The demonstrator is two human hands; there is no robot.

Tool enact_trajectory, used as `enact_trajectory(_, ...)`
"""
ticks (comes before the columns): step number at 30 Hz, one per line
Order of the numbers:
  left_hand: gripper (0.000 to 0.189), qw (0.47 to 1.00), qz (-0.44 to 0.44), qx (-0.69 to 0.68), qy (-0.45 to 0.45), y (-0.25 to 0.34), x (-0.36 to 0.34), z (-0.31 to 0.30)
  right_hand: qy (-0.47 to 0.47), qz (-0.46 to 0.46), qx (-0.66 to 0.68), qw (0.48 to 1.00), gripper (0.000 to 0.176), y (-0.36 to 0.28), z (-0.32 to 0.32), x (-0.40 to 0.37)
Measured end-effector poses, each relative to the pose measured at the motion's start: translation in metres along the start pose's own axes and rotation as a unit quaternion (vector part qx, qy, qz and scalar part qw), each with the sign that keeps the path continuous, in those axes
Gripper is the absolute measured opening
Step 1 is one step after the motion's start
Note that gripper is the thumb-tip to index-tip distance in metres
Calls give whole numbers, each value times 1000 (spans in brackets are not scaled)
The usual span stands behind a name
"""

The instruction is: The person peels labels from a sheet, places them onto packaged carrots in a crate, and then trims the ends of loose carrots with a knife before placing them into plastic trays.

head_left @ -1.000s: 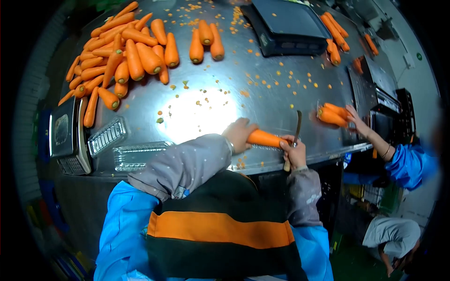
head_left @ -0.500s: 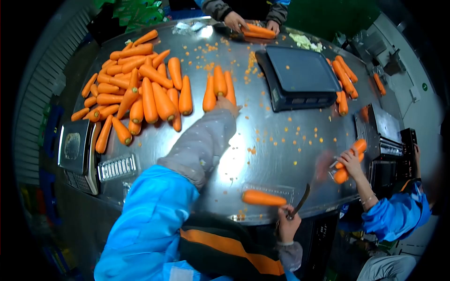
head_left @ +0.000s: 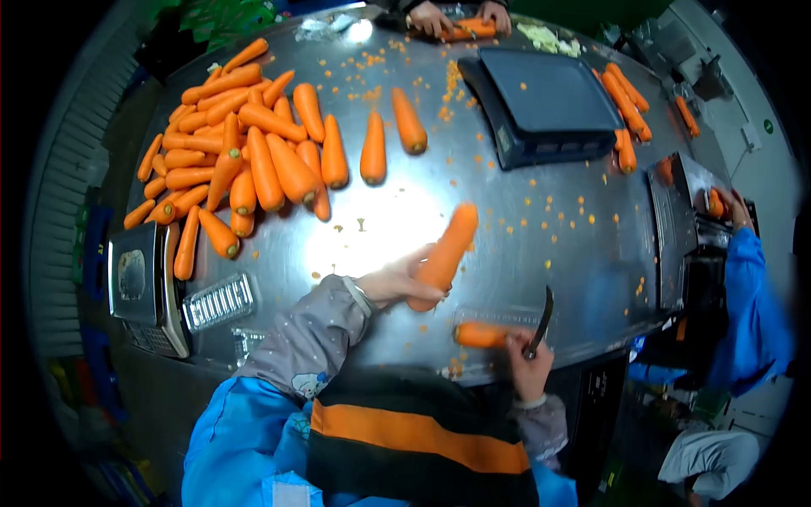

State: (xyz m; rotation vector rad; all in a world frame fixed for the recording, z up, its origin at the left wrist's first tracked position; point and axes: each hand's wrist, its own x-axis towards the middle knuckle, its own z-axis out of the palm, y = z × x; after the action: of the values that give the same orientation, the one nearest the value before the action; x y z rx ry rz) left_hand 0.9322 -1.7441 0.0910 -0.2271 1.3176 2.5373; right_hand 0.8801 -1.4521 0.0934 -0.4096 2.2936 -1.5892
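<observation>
A large carrot (head_left: 446,256) is in my left hand (head_left: 400,282), held by its thick end above the steel table (head_left: 355,228). My right hand (head_left: 530,363) is closed round the handle of a curved knife (head_left: 544,319), blade pointing up. Beside its fingers lies another carrot (head_left: 481,335) in a clear plastic tray (head_left: 532,316) near the table's front edge. Two loose carrots, one upright in view (head_left: 372,149) and one slanted (head_left: 410,122), lie beyond my left hand.
A carrot heap (head_left: 253,144) covers the left. Scales stand at left (head_left: 139,275) and at back centre (head_left: 541,93). Empty clear trays (head_left: 219,302) lie front left. A person's hands (head_left: 456,19) hold carrots at the back; a co-worker's hand (head_left: 737,209) is at a machine on the right.
My left hand has come back toward me, lifting one carrot from the group of three. My right hand still holds the knife. The right co-worker's hand has moved from the table to the machine.
</observation>
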Motion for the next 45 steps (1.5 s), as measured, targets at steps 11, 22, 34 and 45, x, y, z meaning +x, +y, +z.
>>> enact_trajectory(11,23,803,121,528,247,-50,-54,76,-113,-335,-221,909,33,-54,-7,14)
enact_trajectory(22,81,853,169,476,133,-78,11,111,-68,-16,248,966,51,-39,-17,11)
enact_trajectory(34,55,772,48,604,192,-126,2,48,-246,-106,-307,913,39,35,-37,71)
enact_trajectory(45,58,871,-213,360,259,-126,3,42,-91,-22,-320,943,56,55,-96,34)
